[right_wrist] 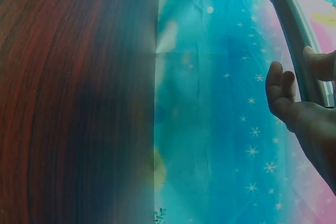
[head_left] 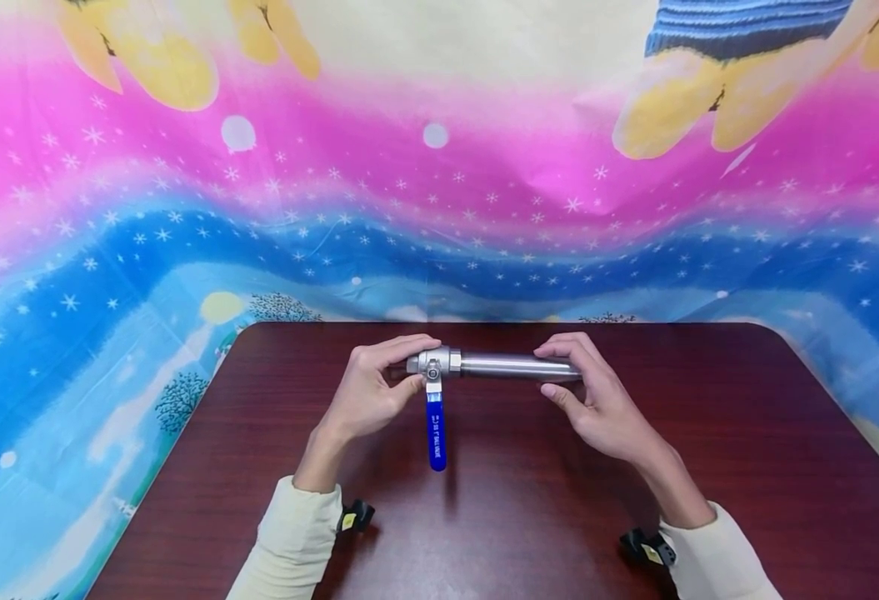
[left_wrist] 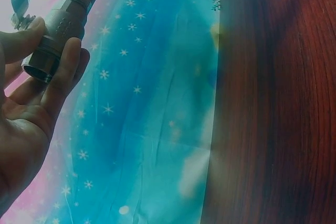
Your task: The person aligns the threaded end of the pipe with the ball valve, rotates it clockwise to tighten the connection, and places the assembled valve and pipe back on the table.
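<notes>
A steel ball valve (head_left: pixel 434 364) with a blue lever handle (head_left: pixel 437 432) is held over the table by my left hand (head_left: pixel 367 387). Thumb and fingers pinch its left end, whose round open mouth (left_wrist: pixel 41 66) faces back toward the palm. From the valve's other end a smooth metal pipe (head_left: pixel 495 365) runs to the right, in line with the body. My right hand (head_left: pixel 600 408) curls loosely round the pipe's free end, fingers on its far side and thumb on the near side. In the right wrist view the thumb (right_wrist: pixel 317 64) overlaps the pipe. The blue handle hangs toward me.
Below the hands lies a dark red wood-grain table (head_left: pixel 514 517) with rounded far corners. Behind and beside it hangs a pink and blue cloth (head_left: pixel 379 200) printed with snowflakes. Black wrist cameras (head_left: pixel 357 515) sit at both cream sleeves (head_left: pixel 289 533).
</notes>
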`<state>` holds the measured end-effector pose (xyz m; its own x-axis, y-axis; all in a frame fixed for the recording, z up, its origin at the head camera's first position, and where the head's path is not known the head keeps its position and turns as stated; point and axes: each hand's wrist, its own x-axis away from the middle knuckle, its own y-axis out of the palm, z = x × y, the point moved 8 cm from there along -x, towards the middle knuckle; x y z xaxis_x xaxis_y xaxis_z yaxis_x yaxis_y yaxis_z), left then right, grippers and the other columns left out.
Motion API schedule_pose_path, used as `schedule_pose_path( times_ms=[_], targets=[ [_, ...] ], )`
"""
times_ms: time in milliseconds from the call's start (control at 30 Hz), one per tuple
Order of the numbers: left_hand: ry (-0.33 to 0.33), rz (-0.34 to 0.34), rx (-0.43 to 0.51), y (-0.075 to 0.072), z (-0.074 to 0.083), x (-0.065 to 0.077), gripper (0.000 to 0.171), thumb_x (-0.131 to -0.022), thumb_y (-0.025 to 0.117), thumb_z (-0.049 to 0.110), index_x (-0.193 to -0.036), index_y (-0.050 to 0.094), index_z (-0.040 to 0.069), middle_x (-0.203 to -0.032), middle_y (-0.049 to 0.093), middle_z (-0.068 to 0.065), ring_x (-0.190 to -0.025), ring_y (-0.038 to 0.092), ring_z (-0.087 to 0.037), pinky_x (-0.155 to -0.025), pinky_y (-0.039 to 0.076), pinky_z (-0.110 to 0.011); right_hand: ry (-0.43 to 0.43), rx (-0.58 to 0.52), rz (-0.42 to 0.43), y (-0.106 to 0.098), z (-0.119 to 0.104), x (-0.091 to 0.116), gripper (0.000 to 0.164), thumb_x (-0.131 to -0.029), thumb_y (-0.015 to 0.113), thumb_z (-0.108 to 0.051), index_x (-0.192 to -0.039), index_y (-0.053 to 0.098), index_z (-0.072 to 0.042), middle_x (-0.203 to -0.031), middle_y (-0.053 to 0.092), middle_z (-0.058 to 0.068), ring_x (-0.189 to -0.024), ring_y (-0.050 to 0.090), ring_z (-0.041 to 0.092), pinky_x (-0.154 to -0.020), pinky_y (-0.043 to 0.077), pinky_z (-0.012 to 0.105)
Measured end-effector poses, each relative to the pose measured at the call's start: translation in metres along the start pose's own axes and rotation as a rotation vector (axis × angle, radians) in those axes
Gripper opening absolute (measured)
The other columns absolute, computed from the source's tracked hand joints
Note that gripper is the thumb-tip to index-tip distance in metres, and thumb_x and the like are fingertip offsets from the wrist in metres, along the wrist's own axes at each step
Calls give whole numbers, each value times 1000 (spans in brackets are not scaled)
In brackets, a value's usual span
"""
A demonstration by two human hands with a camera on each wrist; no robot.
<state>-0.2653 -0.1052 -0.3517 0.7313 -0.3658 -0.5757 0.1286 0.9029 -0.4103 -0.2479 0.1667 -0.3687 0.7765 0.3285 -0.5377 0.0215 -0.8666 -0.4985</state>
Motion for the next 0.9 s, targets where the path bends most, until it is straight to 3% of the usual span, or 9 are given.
schedule_pose_path(
  times_ms=[333,667,900],
  targets=[
    [-10,1,13,1,0,1,53,-80,75,-20,-129,75,-1,-130,76,-18,-105,72,-20,-86,65,-25,-25,40,29,-2,-2,1,46,-91,71,16,-130,65,-8,-128,61,5,-109,54,6,-82,46,15],
    [8,5,3,0,1,0,53,-79,75,-21,-129,75,-2,-130,76,-18,-108,72,-21,-86,65,-25,-41,66,33,-3,-2,0,44,-93,71,13,-133,67,-6,-128,65,5,-107,56,5,-88,45,13],
    [12,3,5,-1,1,0,54,-79,75,-21,-129,76,0,-130,76,-17,-108,72,-19,-86,65,-24,-5,28,4,-2,1,-1,44,-94,68,14,-134,66,-5,-127,64,5,-97,67,6,-84,57,13]
  ],
)
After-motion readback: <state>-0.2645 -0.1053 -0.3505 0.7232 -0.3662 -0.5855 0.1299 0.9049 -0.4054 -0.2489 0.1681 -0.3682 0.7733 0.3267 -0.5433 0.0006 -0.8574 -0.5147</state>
